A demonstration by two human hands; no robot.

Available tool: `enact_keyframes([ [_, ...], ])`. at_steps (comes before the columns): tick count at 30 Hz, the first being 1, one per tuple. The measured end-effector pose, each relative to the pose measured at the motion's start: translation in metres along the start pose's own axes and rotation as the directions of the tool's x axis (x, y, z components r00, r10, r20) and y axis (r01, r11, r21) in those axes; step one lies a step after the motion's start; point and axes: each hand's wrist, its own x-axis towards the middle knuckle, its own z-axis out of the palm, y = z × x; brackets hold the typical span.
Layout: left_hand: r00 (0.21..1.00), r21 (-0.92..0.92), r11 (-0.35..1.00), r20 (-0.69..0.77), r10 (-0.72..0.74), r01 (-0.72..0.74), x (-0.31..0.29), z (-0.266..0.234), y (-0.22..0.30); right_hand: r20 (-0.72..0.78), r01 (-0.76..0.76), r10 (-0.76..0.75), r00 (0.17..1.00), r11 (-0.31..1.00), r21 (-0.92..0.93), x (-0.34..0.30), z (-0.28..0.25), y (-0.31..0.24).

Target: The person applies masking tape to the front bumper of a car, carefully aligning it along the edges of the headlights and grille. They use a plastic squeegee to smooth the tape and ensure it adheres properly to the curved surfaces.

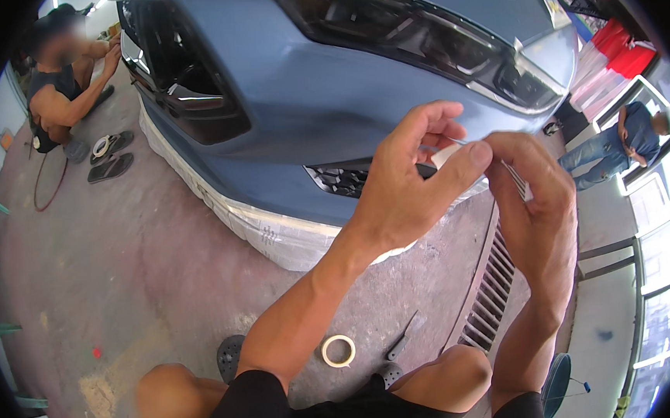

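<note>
Hands meet before the blue bumper (pixel 328 108): left hand (pixel 411 180) pinches a pale tape strip (pixel 448 154), right hand (pixel 533 203) grips its far end, mostly hidden behind fingers. Tape roll (pixel 338 351) lies on the floor.

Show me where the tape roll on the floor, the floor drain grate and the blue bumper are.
tape roll (pixel 338 351), head view, on its ring.
floor drain grate (pixel 489 280), head view, on its slats.
blue bumper (pixel 305 110), head view, on its painted face.

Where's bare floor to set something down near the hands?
Free: the concrete floor between the bumper's masked lower edge, the sandals and the person's left knee. Crowded: between the knees, where a tape roll and a dark tool lie, and by the drain grate under the right hand.
</note>
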Motion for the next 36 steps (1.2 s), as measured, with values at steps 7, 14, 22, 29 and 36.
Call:
enact_keyframes([
  [7,0.991,-0.404,0.91,-0.056,-0.123,0.09,0.017,-0.059,0.027,-0.013,-0.037,0.037,0.999,0.999,-0.035,0.074,0.042,-0.071],
  [14,0.94,-0.567,0.823,-0.267,-0.212,0.025,0.034,-0.091,0.038,-0.075,0.007,-0.012,0.997,0.998,-0.065,0.118,0.108,-0.108],
  [22,0.919,-0.597,0.802,-0.313,-0.24,0.007,0.048,-0.115,0.048,-0.058,-0.269,0.288,0.956,0.937,0.222,0.135,0.136,-0.114],
  [29,0.917,-0.634,0.772,-0.328,-0.227,-0.035,0.051,-0.105,0.054,-0.154,-0.285,0.308,0.939,0.946,0.158,0.141,0.132,-0.122],
  [36,0.699,0.488,0.844,-0.523,0.488,-0.223,0.028,-0.089,0.043,-0.252,-0.237,0.218,0.943,0.971,-0.045,0.137,0.109,-0.128],
])
